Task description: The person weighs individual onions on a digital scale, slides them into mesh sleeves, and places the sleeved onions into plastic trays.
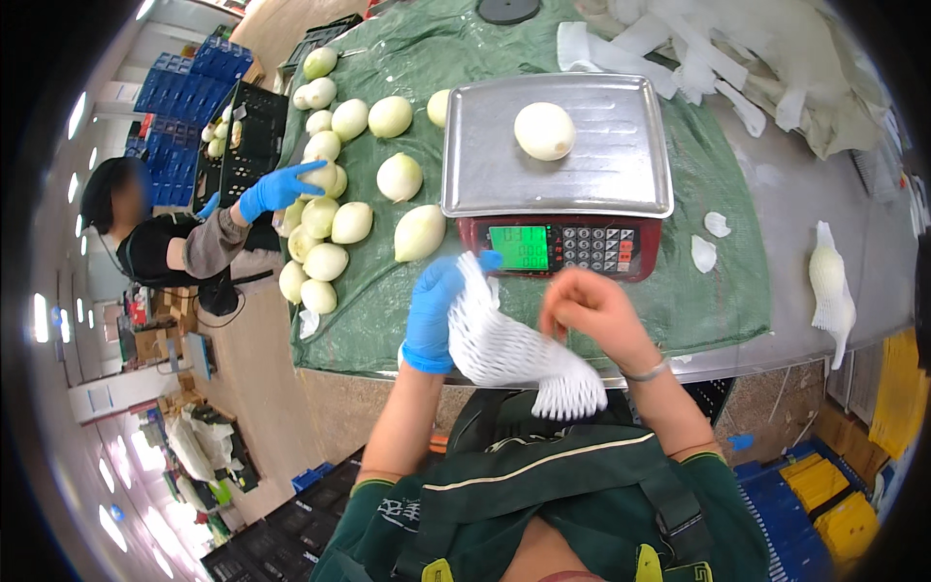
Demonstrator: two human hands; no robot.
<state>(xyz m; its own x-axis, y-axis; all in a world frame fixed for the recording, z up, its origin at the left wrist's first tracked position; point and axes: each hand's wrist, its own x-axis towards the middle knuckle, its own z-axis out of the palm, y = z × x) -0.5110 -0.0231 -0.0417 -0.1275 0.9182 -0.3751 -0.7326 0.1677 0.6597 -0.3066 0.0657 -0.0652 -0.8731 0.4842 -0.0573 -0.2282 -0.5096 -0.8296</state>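
My left hand (436, 313), in a blue glove, grips the upper end of a white foam mesh sleeve (502, 345) that hangs towards my apron. Close to its right, my bare right hand (593, 313) has curled fingers, slightly blurred; whether it pinches anything cannot be told. Beyond my hands, one peeled onion (544, 132) sits on the steel pan (618, 174) of a red digital scale (647, 251) with a lit display. Several peeled onions (326, 262) lie on the green sheet (371, 313) to the left. A mesh-wrapped onion (827, 280) lies far right on the metal table.
At the left, a co-worker's blue-gloved hand (280, 190) touches the onions. A black crate (254, 138) holding onions stands behind. Foam sleeves (633, 62) are heaped at the back right. Peel scraps (703, 253) lie right of the scale; the table's edge (654, 378) runs before me.
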